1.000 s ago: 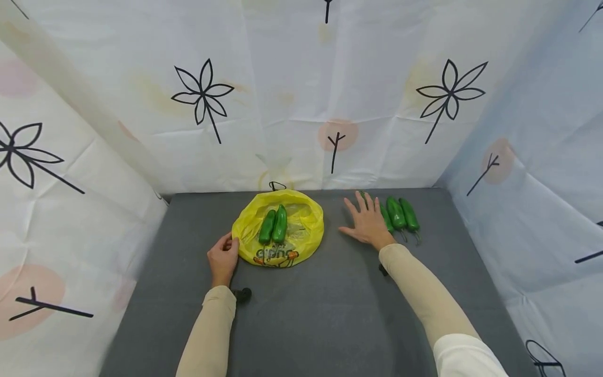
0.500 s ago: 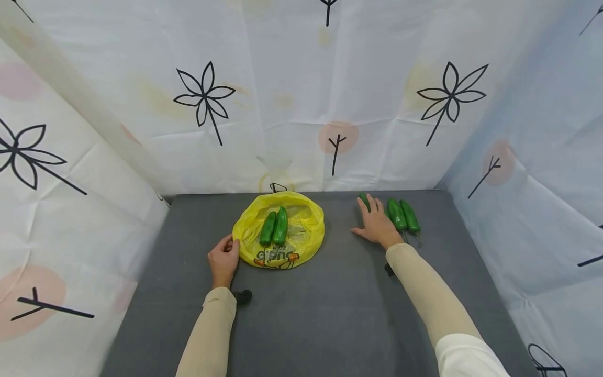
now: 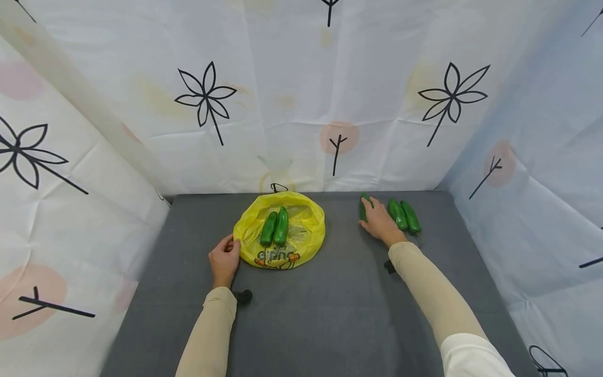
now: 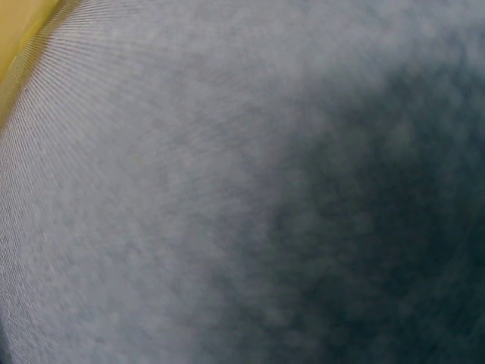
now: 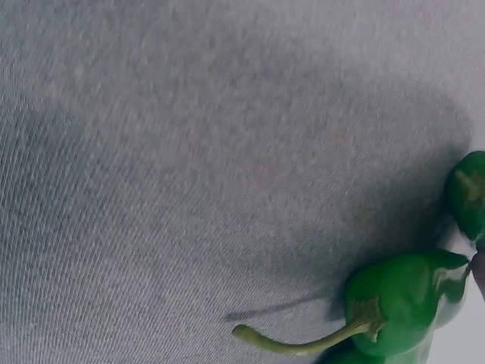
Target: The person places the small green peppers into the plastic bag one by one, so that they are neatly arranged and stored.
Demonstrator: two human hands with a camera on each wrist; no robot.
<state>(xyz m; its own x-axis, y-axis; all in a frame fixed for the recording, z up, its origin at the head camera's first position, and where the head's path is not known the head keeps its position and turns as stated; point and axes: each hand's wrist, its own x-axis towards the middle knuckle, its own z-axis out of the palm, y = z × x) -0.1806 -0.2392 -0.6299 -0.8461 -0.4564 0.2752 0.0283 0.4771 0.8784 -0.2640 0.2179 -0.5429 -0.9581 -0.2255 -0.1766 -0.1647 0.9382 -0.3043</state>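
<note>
A yellow plastic bag (image 3: 308, 246) with printed lettering lies with its mouth spread wide. Two green chili peppers (image 3: 281, 226) rest side by side in it. My left hand (image 3: 224, 260) pinches the bag's left edge; a bit of the yellow bag (image 4: 14, 42) enters the left wrist view's corner. Over at the right, my right hand (image 3: 380, 222) has its fingers and thumb bent round another green chili pepper (image 3: 363, 209), partly covered by the hand. In the right wrist view, that stemless-looking pepper (image 5: 470, 197) sits at the right edge, with a fingertip just below it.
Two more green chili peppers (image 3: 411, 217) lie just right of the right hand. A pepper with a long curved stem (image 5: 398, 303) shows in the right wrist view. Patterned white cloth (image 3: 292, 104) walls in the grey table (image 3: 311, 319) at the back and sides.
My right hand has moved slightly right and drawn in its spread fingers round a chili pepper. The left hand and the bag have stayed put.
</note>
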